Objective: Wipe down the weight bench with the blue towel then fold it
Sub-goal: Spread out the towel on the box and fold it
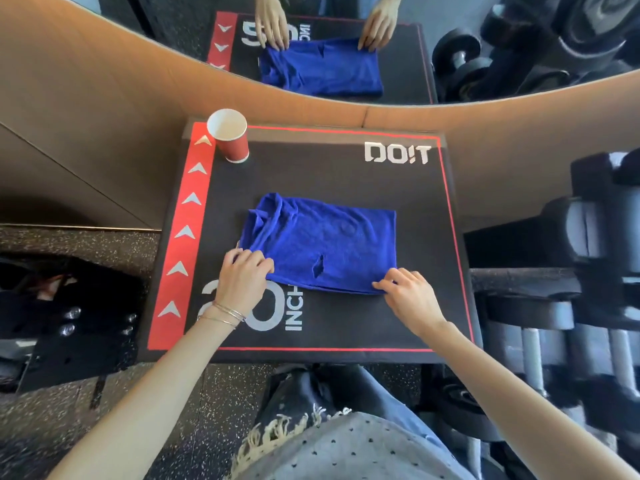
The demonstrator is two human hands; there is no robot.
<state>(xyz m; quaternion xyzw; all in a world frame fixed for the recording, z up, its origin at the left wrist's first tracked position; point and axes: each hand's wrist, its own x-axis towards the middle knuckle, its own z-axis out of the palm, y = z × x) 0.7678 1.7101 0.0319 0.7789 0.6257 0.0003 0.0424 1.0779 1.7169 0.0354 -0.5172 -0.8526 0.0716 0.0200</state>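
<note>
Speckled rubber flooring [104, 244] fills the left margin, with a dark bag-like object [69, 317] lying on it, its details too dim to resolve. Next to the right stands a black padded platform [346, 174] with a red side band of white arrows [185, 233], the marking "20 INCH" near its front and "DO!T" at its far right corner. A red paper cup [230, 136] stands upright at the far left corner, well apart from the cloth. The blue towel [325, 244] lies flat near the centre of the platform, folded into a rough rectangle, bunched along its left edge and showing a small tear near the front. The left hand [242, 275], with thin bracelets [225, 315] at the wrist, pinches the towel's near left corner between curled fingers. The right hand [408, 296] pinches the near right corner in the same manner, fingertips on the fabric edge. Beyond the platform, a wood-toned ledge [415, 112] runs below a mirror [346, 46] that reflects towel and hands. Dumbbells [606, 237] on a rack occupy the right margin. Patterned clothing [346, 445] appears at the bottom.
</note>
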